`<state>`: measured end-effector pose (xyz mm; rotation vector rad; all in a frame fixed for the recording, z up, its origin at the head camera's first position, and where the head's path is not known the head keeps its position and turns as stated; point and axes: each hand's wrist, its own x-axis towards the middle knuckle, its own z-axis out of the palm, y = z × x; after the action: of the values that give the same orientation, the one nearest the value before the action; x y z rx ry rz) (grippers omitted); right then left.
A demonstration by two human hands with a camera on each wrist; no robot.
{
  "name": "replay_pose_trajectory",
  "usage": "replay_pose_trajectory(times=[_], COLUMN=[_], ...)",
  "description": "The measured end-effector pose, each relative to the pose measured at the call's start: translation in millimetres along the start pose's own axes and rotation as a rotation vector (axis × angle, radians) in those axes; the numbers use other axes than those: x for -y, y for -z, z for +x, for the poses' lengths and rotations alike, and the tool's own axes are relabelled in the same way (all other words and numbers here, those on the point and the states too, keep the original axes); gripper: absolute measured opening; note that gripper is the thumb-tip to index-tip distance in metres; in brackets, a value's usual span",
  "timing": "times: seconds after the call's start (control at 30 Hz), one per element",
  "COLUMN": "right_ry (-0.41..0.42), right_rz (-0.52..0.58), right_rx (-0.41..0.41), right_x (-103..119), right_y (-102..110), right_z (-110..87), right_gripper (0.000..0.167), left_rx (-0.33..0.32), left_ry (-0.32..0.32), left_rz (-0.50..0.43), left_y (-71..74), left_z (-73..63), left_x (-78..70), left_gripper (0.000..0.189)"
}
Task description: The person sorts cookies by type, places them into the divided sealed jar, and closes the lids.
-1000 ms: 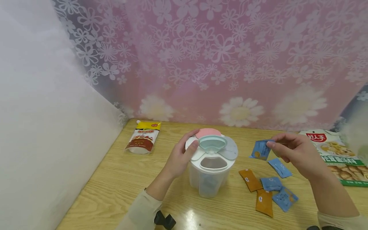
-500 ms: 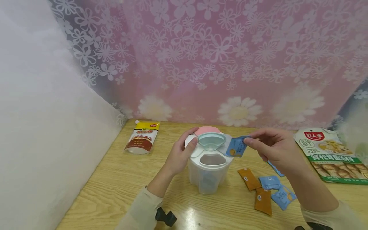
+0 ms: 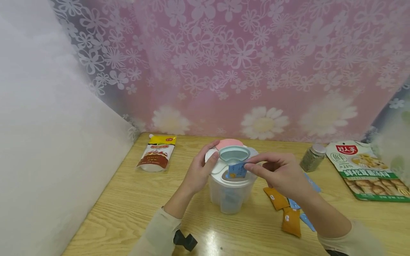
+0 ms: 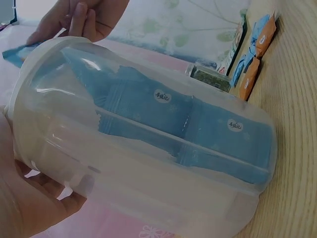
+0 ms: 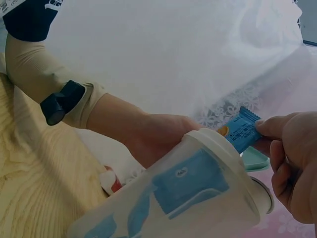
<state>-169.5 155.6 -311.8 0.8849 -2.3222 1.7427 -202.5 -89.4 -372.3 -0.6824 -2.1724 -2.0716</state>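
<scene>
My left hand (image 3: pixel 198 174) grips the white lid of a clear sectioned storage container (image 3: pixel 231 202) from its left side. The lid has pink, teal and pale flaps; the teal flap (image 3: pixel 234 153) stands raised behind a front opening. Over that opening, my right hand (image 3: pixel 283 174) pinches a small blue snack packet (image 3: pixel 237 170) between thumb and fingertips. In the right wrist view, the blue packet (image 5: pixel 241 130) slants at the container's mouth. Several blue packets (image 4: pixel 148 106) show through the clear wall in the left wrist view.
Orange packets (image 3: pixel 291 221) and blue packets (image 3: pixel 312 183) lie right of the container, partly under my right forearm. Behind them stand a glass jar (image 3: pixel 312 159) of green bits and a large mushroom-picture pouch (image 3: pixel 371 174). A yellow-topped pouch (image 3: pixel 157 153) lies back left, near the white side wall.
My right hand has carried the blue packet leftward from the table's right side to the container's opening, uncovering the jar. The left hand keeps its grip on the lid.
</scene>
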Motion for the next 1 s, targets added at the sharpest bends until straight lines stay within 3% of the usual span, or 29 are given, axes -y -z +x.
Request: replay_pose_trajectory(times=[0.6,1.0], right_ry=[-0.128,-0.082], right_rz=[-0.045,-0.023], right_rx=[0.009,0.029], right_x=[-14.3,-17.9], right_y=[-0.3,15.8], right_z=[-5.4,-12.4], right_gripper=[0.014,0.02], left_rx=[0.0,0.002], left_ry=[0.014,0.005], left_rz=[0.015,0.024], left_y=[1.2,2.8], left_z=[0.0,-0.5], left_x=[0.2,-0.8], left_gripper=[0.048,0.05])
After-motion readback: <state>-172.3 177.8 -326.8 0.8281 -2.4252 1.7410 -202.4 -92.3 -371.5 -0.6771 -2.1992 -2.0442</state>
